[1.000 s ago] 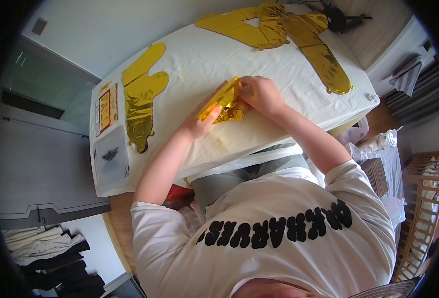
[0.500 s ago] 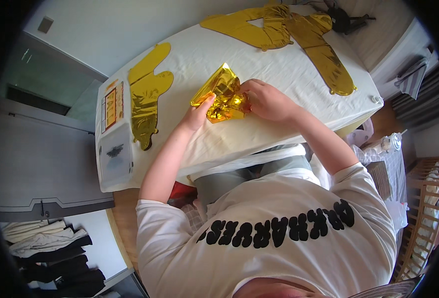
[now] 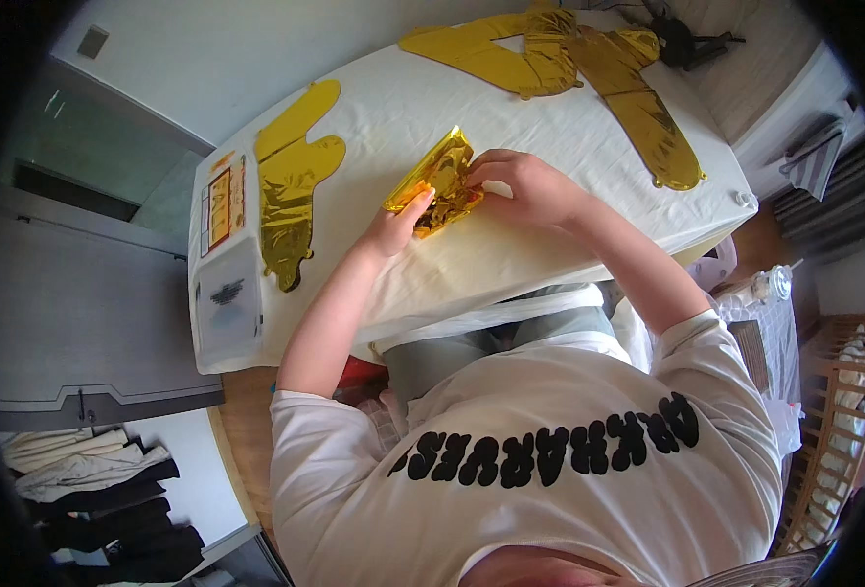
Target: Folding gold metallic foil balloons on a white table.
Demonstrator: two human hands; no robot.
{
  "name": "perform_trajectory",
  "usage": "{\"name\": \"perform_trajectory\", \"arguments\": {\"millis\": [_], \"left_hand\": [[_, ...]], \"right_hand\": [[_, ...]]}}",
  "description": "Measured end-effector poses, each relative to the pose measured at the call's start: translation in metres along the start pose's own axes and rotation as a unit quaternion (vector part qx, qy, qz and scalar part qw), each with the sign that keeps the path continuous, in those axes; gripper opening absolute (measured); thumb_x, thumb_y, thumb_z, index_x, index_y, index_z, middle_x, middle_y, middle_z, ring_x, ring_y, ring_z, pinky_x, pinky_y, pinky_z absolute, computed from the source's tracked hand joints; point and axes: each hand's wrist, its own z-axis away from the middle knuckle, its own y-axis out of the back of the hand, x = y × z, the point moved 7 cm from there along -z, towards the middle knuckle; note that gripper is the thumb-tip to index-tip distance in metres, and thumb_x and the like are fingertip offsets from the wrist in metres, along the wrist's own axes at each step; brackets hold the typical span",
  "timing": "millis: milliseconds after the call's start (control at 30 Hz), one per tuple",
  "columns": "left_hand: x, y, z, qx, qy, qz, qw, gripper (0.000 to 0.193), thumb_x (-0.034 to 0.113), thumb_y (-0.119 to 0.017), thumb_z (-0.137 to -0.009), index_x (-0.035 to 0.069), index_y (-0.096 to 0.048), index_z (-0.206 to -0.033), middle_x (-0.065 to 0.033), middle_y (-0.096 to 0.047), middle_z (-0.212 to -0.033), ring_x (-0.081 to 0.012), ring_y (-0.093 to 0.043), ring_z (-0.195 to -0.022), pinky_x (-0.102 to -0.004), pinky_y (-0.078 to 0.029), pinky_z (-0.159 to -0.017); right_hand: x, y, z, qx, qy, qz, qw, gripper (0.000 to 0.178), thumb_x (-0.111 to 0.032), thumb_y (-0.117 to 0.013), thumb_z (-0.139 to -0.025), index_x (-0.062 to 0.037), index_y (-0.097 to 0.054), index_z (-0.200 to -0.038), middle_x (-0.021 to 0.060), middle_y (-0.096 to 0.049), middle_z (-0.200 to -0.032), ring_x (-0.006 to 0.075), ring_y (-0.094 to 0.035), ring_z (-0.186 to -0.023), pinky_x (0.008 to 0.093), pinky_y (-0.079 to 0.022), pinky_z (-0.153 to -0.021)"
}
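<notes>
1. Left hand (image 3: 393,227): forearm bare, reaching up from the lower left; fingers extended forward, thumb raised.
2. Right hand (image 3: 530,188): forearm bare, bent at the elbow and angled inward; fingers curled, pinching.
3. Both hands close together, fingertips nearly meeting.

- a gold foil balloon (image 3: 439,181), deflated, shiny and crinkled, folded into a compact oblong bundle.
- it lies on the white-covered table, slightly above the picture's centre, toward 12 o'clock.
- its long axis is tilted, running from 7 o'clock up to 1 o'clock.
- its lower end looks crumpled; the upper end is flatter and smooth.
</notes>
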Motion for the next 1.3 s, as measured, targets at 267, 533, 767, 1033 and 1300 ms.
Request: {"name": "perform_trajectory", "arguments": {"millis": [267,533,767,1033,1300], "left_hand": [[0.008,-0.014,0.000,-0.036,0.044,0.007,0.998,0.035,0.022,-0.060,-0.105,-0.001,-0.061,-0.133,-0.0056,-0.067,-0.123,-0.0139,-0.060,-0.113,-0.0321,-0.048,-0.100],[0.026,-0.024,0.000,-0.036,0.007,-0.092,0.995,0.037,0.017,-0.062,-0.103,-0.001,-0.059,-0.135,-0.0098,-0.069,-0.123,-0.0165,-0.062,-0.111,-0.0337,-0.051,-0.097],[0.000,-0.008,0.000,0.004,-0.008,-0.135,0.991,0.030,0.020,-0.058,-0.105,-0.004,-0.062,-0.123,-0.0109,-0.071,-0.107,-0.0169,-0.064,-0.099,-0.0341,-0.053,-0.087],[0.008,-0.010,0.000,0.025,-0.016,-0.138,0.990,0.023,0.014,-0.056,-0.107,-0.003,-0.065,-0.120,-0.0073,-0.071,-0.106,-0.0154,-0.065,-0.098,-0.0320,-0.052,-0.087],[0.016,-0.011,0.001,0.031,-0.020,-0.132,0.991,0.027,0.016,-0.055,-0.107,-0.003,-0.063,-0.124,-0.0090,-0.070,-0.109,-0.0166,-0.064,-0.101,-0.0334,-0.052,-0.089]], "right_hand": [[0.009,-0.002,-0.009,0.020,-0.021,0.005,1.000,0.018,-0.011,-0.073,-0.088,-0.0008,-0.073,-0.102,0.0159,-0.071,-0.108,0.0349,-0.068,-0.101,0.0417,-0.056,-0.089],[0.012,-0.008,-0.009,0.117,-0.095,-0.040,0.988,0.016,-0.012,-0.075,-0.088,-0.0015,-0.074,-0.101,0.0147,-0.072,-0.103,0.0335,-0.070,-0.094,0.0406,-0.057,-0.087],[0.016,-0.005,-0.004,0.161,-0.050,-0.087,0.982,0.034,-0.007,-0.078,-0.086,-0.0031,-0.067,-0.118,0.0147,-0.070,-0.115,0.0294,-0.068,-0.106,0.0386,-0.056,-0.092],[0.041,-0.004,-0.010,0.144,-0.194,-0.040,0.969,0.047,-0.017,-0.083,-0.084,-0.0033,-0.064,-0.125,0.0153,-0.070,-0.122,0.0278,-0.066,-0.117,0.0379,-0.053,-0.100],[0.049,-0.006,-0.014,0.094,-0.163,-0.083,0.979,0.045,-0.011,-0.081,-0.084,-0.0019,-0.065,-0.125,0.0138,-0.073,-0.117,0.0272,-0.070,-0.109,0.0377,-0.054,-0.099]]}}
